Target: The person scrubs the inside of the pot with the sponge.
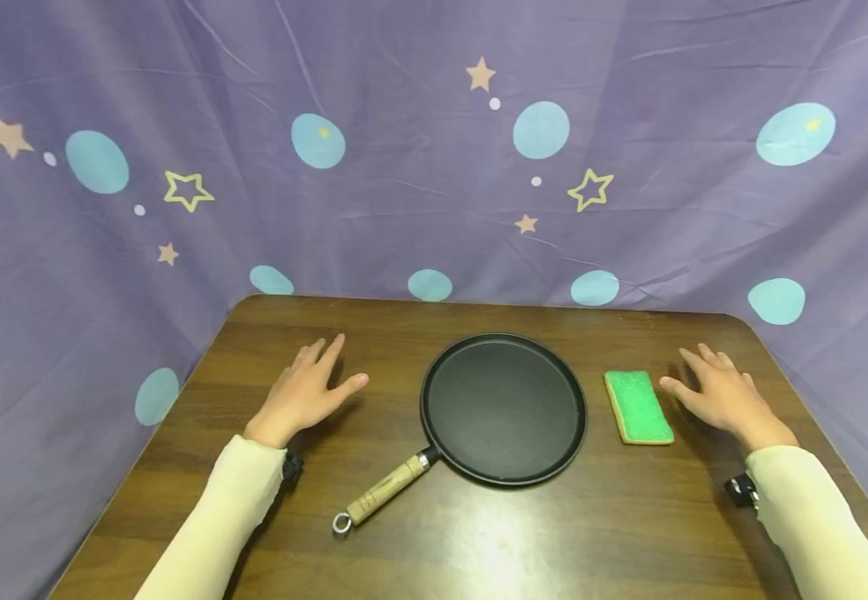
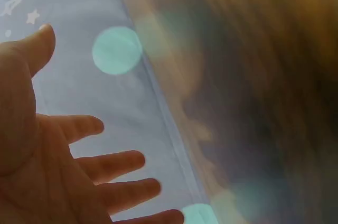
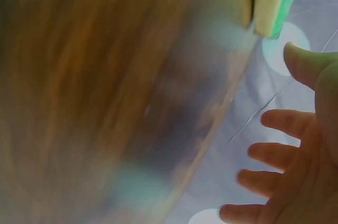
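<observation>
A flat round black pan lies mid-table, its wooden handle angled toward the near left and ending in a metal ring. To the pan's right lies a green-topped sponge with a pale yellow underside; part of it shows at the top of the right wrist view. My left hand is over the table left of the pan, fingers spread and palm bare in the left wrist view. Just right of the sponge is my right hand, thumb tip close to it, fingers extended and holding nothing.
The dark wooden table has rounded far corners and a glossy patch of light near the front. Behind and beside it hangs a purple cloth with blue ovals and stars. A dark band is at my right wrist.
</observation>
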A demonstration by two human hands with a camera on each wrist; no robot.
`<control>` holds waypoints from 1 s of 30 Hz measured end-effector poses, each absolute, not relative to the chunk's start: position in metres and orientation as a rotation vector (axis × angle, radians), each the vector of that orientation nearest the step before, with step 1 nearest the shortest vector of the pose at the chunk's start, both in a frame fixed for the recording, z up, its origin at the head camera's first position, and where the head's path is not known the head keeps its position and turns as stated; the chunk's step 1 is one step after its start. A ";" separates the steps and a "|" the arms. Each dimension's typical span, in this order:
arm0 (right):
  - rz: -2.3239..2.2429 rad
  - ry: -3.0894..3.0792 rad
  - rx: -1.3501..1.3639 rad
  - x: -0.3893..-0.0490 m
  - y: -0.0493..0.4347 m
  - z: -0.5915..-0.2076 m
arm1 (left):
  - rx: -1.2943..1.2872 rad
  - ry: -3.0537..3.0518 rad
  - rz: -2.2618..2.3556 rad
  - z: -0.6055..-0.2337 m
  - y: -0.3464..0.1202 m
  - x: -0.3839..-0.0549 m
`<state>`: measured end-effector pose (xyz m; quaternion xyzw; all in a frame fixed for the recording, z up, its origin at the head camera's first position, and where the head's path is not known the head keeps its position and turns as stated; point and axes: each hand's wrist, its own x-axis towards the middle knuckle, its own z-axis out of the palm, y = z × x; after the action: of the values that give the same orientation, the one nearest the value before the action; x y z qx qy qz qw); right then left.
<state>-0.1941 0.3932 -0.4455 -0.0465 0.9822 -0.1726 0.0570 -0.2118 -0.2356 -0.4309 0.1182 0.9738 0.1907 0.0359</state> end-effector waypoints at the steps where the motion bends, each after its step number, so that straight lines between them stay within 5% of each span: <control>1: -0.530 2.972 -0.155 -0.192 0.390 -0.445 | 0.367 2.980 0.612 -0.431 -0.235 -0.210; 30: -0.534 3.037 -0.318 -0.153 0.303 -0.444 | 0.471 2.562 0.998 -0.426 -0.179 -0.154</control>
<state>-0.1533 0.3025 -0.4439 -0.1025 0.9795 -0.1721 0.0209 -0.1542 -0.1792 -0.4261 0.1661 0.9042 0.3523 0.1752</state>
